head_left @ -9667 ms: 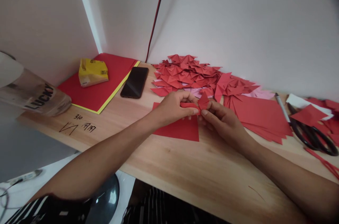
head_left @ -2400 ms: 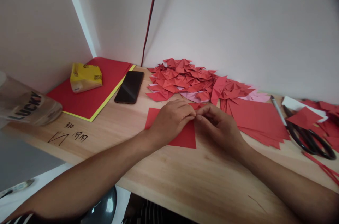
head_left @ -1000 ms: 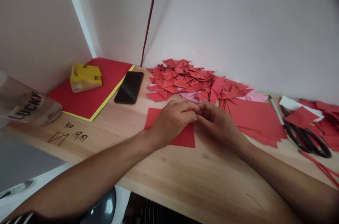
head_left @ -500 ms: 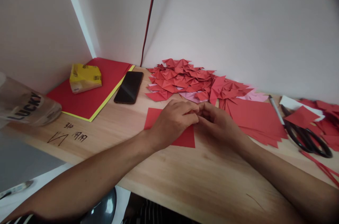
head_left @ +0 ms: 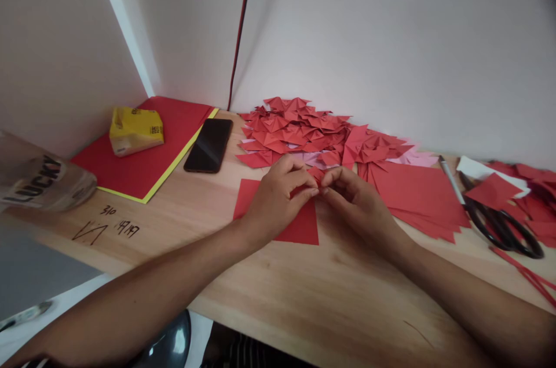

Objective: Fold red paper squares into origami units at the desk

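Note:
My left hand (head_left: pixel 278 197) and my right hand (head_left: pixel 354 200) meet fingertip to fingertip over the wooden table (head_left: pixel 304 292). Both pinch a small folded red paper piece (head_left: pixel 315 174), mostly hidden by the fingers. Under the hands lies a flat red paper square (head_left: pixel 278 214). Just behind them is a heap of folded red paper pieces (head_left: pixel 313 133) with some pink ones among them.
A black phone (head_left: pixel 209 145) lies left of the heap. A yellow tissue pack (head_left: pixel 135 130) rests on red and yellow sheets (head_left: pixel 147 159). A stack of red sheets (head_left: pixel 419 197), a pen (head_left: pixel 450 178) and black scissors (head_left: pixel 499 223) are to the right. A clear "LUCKY" container (head_left: pixel 41 182) sits far left.
Nine seconds ago the folded piece was held higher and showed clearly. Since then the hands dropped close to the red square and closed around it; in the last half second the fingers shifted slightly.

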`<state>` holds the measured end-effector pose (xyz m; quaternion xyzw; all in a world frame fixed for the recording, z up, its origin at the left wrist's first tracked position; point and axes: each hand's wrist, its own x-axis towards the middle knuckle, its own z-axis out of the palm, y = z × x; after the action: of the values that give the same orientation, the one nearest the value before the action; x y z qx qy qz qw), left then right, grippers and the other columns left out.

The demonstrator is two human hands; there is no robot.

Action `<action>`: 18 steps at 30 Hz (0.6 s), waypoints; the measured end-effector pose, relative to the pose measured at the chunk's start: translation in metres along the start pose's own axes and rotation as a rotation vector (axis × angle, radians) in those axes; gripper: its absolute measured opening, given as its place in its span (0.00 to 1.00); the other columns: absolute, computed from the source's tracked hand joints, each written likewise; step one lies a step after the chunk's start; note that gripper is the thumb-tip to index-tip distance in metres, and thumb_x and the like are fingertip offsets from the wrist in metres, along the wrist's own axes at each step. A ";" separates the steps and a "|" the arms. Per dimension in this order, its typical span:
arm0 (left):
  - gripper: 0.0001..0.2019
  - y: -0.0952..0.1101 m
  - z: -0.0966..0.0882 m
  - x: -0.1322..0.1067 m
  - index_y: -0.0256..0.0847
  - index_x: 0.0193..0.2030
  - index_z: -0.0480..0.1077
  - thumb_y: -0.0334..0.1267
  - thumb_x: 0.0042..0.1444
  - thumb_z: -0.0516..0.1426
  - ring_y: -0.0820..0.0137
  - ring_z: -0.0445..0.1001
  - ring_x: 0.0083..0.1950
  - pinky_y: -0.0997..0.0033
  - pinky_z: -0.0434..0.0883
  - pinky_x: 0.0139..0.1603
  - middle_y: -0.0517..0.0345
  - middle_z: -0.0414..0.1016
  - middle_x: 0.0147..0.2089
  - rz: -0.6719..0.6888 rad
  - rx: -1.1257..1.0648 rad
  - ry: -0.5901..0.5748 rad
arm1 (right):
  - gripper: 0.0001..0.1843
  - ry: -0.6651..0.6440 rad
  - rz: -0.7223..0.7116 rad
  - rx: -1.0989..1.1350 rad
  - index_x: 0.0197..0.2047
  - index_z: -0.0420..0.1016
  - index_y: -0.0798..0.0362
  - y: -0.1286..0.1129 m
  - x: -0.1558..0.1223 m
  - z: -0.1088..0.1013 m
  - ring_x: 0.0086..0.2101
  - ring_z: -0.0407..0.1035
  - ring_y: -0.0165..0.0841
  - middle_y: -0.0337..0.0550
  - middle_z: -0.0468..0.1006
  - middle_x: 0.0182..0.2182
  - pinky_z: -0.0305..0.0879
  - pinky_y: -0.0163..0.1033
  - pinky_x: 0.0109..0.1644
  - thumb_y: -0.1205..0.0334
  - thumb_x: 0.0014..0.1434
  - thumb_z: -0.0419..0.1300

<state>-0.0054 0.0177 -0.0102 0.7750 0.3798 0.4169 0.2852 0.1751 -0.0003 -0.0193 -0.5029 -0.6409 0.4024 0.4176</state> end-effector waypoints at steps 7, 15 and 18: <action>0.05 0.000 0.000 0.004 0.39 0.30 0.74 0.27 0.56 0.60 0.71 0.73 0.43 0.70 0.68 0.45 0.59 0.75 0.37 -0.162 -0.124 -0.023 | 0.02 0.024 -0.029 -0.025 0.35 0.67 0.50 -0.001 -0.002 0.002 0.33 0.66 0.30 0.37 0.69 0.32 0.62 0.38 0.37 0.66 0.59 0.57; 0.05 -0.011 0.004 0.003 0.38 0.28 0.72 0.30 0.54 0.59 0.74 0.71 0.33 0.73 0.67 0.36 0.60 0.74 0.30 -0.296 -0.312 -0.021 | 0.05 0.023 0.027 0.056 0.37 0.66 0.50 -0.003 -0.001 0.002 0.28 0.65 0.28 0.36 0.69 0.30 0.61 0.35 0.30 0.61 0.60 0.59; 0.05 -0.014 0.004 0.003 0.37 0.27 0.71 0.31 0.53 0.59 0.75 0.70 0.32 0.74 0.66 0.35 0.60 0.74 0.29 -0.304 -0.326 0.015 | 0.08 -0.007 0.070 0.081 0.39 0.65 0.50 -0.002 -0.002 0.002 0.25 0.63 0.27 0.36 0.69 0.29 0.60 0.35 0.27 0.57 0.61 0.59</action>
<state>-0.0052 0.0276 -0.0215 0.6494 0.4220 0.4305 0.4634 0.1725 -0.0023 -0.0185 -0.5064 -0.6076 0.4443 0.4208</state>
